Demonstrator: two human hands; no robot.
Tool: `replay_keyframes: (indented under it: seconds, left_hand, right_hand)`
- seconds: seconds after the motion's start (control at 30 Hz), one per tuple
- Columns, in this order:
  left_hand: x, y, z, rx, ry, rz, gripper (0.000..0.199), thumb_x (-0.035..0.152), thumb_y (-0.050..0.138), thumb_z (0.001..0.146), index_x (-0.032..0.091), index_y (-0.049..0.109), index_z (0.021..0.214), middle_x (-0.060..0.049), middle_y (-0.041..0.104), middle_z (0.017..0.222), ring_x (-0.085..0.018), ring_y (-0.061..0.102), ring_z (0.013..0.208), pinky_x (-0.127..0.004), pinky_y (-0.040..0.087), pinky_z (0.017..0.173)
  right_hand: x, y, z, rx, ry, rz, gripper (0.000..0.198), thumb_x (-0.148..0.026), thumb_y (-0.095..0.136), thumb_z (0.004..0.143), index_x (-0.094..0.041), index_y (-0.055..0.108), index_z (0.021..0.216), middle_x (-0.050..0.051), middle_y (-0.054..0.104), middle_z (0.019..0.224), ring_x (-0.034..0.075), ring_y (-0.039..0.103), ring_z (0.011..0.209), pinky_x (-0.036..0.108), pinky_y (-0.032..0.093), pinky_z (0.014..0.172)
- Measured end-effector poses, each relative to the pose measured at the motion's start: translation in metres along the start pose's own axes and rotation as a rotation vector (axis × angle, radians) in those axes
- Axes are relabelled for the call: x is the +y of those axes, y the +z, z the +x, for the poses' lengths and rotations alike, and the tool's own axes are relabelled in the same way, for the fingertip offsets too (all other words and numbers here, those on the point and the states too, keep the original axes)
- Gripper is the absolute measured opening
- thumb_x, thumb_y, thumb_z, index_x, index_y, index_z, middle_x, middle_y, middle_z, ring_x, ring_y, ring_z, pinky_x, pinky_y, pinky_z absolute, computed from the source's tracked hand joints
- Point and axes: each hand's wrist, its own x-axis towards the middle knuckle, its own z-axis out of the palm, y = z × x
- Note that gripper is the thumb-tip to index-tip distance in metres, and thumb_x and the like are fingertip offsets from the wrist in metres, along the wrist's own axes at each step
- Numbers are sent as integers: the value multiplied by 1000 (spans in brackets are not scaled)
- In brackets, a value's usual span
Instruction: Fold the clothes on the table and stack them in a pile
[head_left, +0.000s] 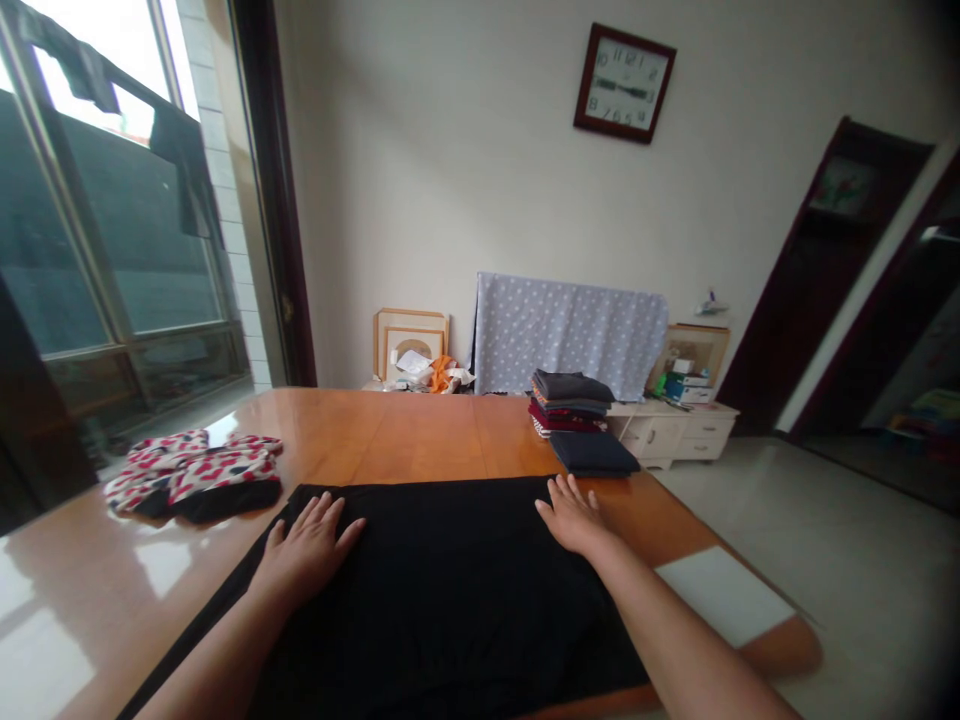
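A black garment (450, 590) lies spread flat on the wooden table (405, 430); its exact kind I cannot make out. My left hand (311, 540) rests palm down near its far left corner, fingers spread. Near the far right corner, my right hand (574, 515) also lies flat on the cloth with fingers apart. Just beyond the right hand is a folded dark navy cloth (594, 455), in front of a stack of folded clothes (571, 402). The garment's near edge is partly hidden by my forearms.
A crumpled garment with red spots (202, 470) sits on the table's left side. At the right edge lies a white sheet (726, 595). Behind the table are a cloth-draped object (566, 335), framed pictures (411, 335) and a white cabinet (679, 435).
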Motion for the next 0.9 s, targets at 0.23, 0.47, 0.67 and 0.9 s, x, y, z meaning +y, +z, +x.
replay_keyframes:
  seconds: [0.23,0.47,0.67,0.9]
  left_hand:
    - [-1,-1,0,-12,-19,60,81,71,31,90,21,39,153,-13,23,165,-32,9,154,-63,12,117]
    - [0,1,1,-3,-62,63,86,78,28,88,23,40,153,-16,23,164,-37,10,153,-69,7,115]
    - [11,-17,-2,-89,-83,43,85,79,28,87,25,43,151,-16,25,163,-38,14,152,-71,7,113]
    - [9,-25,13,52,-70,80,77,72,24,93,21,51,143,-16,37,158,-36,25,149,-69,1,116]
  right_hand:
    - [-12,4,11,46,-51,47,77,-60,16,98,-13,17,160,9,11,167,24,2,154,49,4,123]
    - [-1,19,9,6,-31,32,78,-63,14,97,-19,13,161,7,9,168,24,1,155,52,5,122]
    - [3,32,15,63,-29,5,79,-65,11,96,-18,16,160,6,13,167,24,4,154,54,8,122]
    - [8,43,21,95,-41,-5,82,-67,10,95,-18,20,160,6,15,167,25,6,154,56,9,122]
